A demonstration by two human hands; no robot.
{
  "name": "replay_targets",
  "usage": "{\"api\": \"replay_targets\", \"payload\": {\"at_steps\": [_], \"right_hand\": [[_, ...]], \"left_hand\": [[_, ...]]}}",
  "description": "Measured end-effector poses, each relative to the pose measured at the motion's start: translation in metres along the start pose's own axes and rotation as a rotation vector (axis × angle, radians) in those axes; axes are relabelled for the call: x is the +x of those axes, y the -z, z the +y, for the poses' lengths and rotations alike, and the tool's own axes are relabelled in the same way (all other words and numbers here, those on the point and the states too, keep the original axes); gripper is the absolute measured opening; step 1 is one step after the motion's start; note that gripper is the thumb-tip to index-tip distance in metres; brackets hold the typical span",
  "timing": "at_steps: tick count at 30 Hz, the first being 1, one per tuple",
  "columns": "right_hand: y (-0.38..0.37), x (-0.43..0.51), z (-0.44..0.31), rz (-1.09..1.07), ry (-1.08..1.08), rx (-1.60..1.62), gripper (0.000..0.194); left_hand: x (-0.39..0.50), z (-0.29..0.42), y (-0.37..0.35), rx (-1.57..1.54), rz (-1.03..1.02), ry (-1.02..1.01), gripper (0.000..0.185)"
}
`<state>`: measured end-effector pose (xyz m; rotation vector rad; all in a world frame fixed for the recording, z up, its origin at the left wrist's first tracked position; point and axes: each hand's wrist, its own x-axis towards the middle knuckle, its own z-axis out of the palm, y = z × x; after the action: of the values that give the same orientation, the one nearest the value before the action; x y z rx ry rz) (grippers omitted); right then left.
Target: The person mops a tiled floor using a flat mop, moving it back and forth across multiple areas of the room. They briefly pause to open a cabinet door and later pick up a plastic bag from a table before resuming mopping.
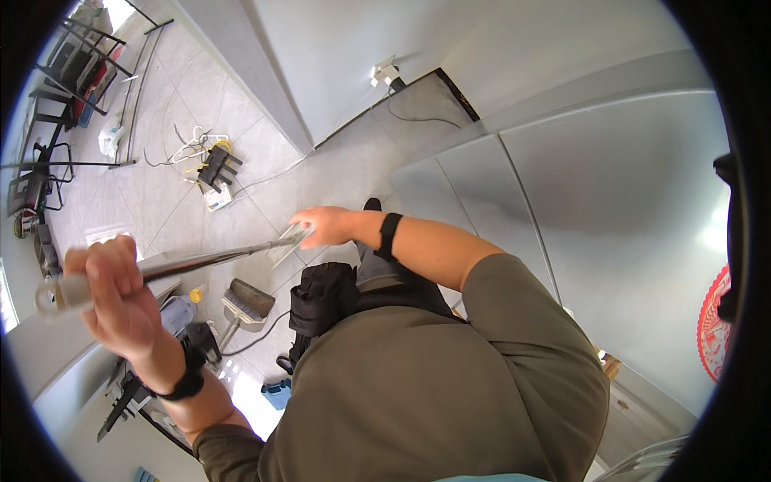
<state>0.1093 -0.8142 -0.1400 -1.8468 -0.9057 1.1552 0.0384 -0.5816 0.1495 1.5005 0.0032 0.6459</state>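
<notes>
My left hand (114, 295) is closed around the grey grip end of a long metal pole (205, 264), at the left of the head view. The pole runs across in front of me, over the tiled floor. At its far end is a pale, flat frame (289, 241), blurred, perhaps a mop's head. The fingers of my right hand (325, 228) hold this frame by its edge. Both wrists wear black bands. Below the pole, a broom (246, 308) and a dustpan (252, 295) stand together on the floor.
A router (218, 169) with cables and a white hanger (196, 144) lies on the floor ahead. A large grey refrigerator (602, 181) stands at the right. Black metal racks (78, 66) are at the far left. A plugged-in adapter (384, 72) sits on the wall. A blue case (277, 394) lies lower left.
</notes>
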Motion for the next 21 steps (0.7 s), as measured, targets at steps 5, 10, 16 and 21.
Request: {"api": "replay_targets", "payload": {"at_steps": [5,10,16,21], "right_hand": [[-0.052,0.021,-0.061,0.267,0.430,-0.086,0.070],[-0.052,0.024,-0.067,0.402,0.141,-0.110,0.030],[-0.028,0.007,-0.019,0.560,-0.007,-0.172,0.012],[-0.021,0.007,0.023,0.692,-0.004,-0.193,0.016]], "left_hand": [[-0.045,0.015,-0.009,0.019,0.048,-0.105,0.026],[-0.078,0.003,-0.025,-0.035,0.072,-0.147,0.030],[-0.094,-0.003,-0.036,-0.128,-0.333,0.027,0.043],[-0.094,-0.009,-0.037,-0.120,-0.544,0.320,0.068]]}}
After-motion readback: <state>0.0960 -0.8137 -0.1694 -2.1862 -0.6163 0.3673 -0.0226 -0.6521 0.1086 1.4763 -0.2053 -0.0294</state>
